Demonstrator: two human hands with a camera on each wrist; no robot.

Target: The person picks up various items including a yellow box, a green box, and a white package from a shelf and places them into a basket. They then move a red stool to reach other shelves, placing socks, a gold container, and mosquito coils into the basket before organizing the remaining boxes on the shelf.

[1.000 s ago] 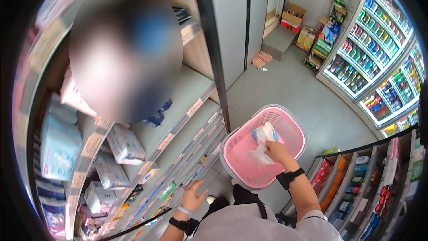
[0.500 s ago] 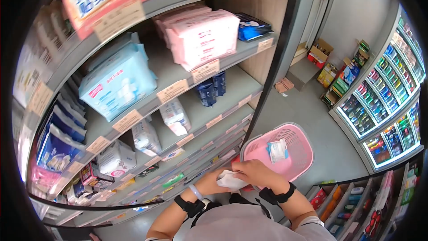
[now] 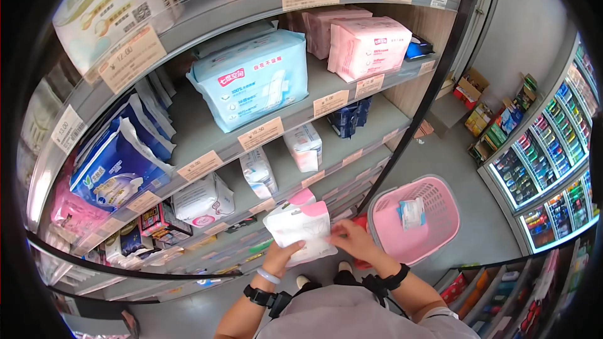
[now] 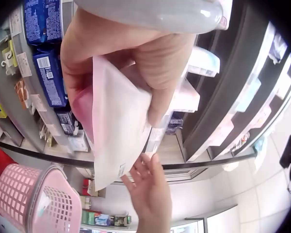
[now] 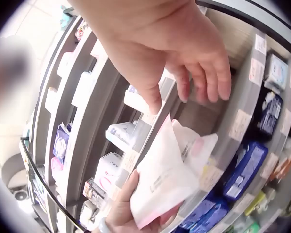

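A soft white package with pink parts (image 3: 295, 226) is in front of the lower shelves. My left hand (image 3: 284, 258) grips it, the thumb lying across its white face. In the left wrist view the fingers curl behind the package (image 4: 120, 121) at its upper end. My right hand (image 3: 355, 242) is close beside the package's right edge. The right wrist view shows that right hand (image 5: 169, 48) with loose, spread fingers and a gap between them and the package (image 5: 165, 182).
A pink basket (image 3: 388, 229) on the floor at right holds a white-and-blue packet (image 3: 412, 213). Ahead, shelves carry a light blue pack (image 3: 254, 81), pink packs (image 3: 369, 49) and dark blue packs (image 3: 122, 160). Lit drink coolers (image 3: 553, 132) line the right side.
My right hand has come up out of the basket and left a packet there. The hands met at a white package, which the left now holds higher. My view has turned toward the shelves.
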